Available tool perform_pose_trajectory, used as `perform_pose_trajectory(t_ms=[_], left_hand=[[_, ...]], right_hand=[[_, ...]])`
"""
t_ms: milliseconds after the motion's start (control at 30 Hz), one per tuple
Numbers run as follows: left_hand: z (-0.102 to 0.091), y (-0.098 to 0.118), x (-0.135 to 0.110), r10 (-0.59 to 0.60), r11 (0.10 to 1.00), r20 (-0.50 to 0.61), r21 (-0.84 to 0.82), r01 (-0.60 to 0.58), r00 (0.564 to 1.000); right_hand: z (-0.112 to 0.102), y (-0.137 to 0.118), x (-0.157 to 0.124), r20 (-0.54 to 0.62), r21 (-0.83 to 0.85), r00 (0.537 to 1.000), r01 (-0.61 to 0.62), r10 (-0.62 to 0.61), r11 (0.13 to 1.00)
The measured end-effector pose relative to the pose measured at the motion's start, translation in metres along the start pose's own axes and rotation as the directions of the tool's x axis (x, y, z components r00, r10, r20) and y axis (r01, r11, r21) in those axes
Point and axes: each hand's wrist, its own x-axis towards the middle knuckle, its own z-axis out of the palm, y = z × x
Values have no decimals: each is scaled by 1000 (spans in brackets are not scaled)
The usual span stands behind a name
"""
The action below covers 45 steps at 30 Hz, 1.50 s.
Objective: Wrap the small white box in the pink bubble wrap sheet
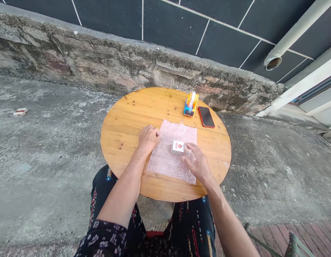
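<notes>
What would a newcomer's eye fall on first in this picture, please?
Probably the round table, its yellow wood bright against the grey ground. On it, a small white box sits on bubble wrap, with the right hand at the box's right side and the left hand at the wrap's left edge. Toward the far edge, a colourful tape dispenser stands left of a phone.
</notes>
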Motion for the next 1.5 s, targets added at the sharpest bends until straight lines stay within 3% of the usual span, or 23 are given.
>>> perform_pose_trajectory(t_ms=[433, 600, 767, 833, 933, 1067, 1167, 1267, 1333, 1500], left_hand=[[1, -1, 1, -3, 1000, 11, -7, 3, 1000], [0, -1, 1, -10, 1000, 8, -23, 10, 1000], [0, -1, 0, 6, 1000, -25, -27, -7, 1000], [1, -1, 0, -1, 1000, -40, -29, 0, 999], [3, 0, 1, -12, 997, -112, -83, 2, 994], [-2, 6, 7, 20, 962, -323, -251, -106, 946], [-18, 14, 5, 71, 939, -315, -299, -170, 946], [-36, 20, -13, 218, 933, -171, -252, -257, 961], [-43, 21, -36, 330, 914, -72, -224, -338, 941], [-33, 11, -108, 481, 868, -7, -136, -478, 876]], right_hand=[[8, 8, 12, 37, 14, 999, -34, 34, 999], [-8, -5, -21, -8, -53, 999, -38, 38, 998], [-7, -34, -60, 186, -143, 981, 81, -54, 986], [0, -41, -67, 213, -176, 975, 98, -59, 980], [11, -41, -71, 160, -217, 986, 73, -38, 974], [22, -35, -73, 41, -241, 996, 81, -74, 967], [24, -34, -74, 14, -245, 995, 103, -103, 964], [23, -34, -75, 9, -260, 995, 98, -99, 961], [23, -31, -75, 17, -278, 994, 106, -105, 955], [25, -19, -71, 74, -302, 979, 205, -191, 931]])
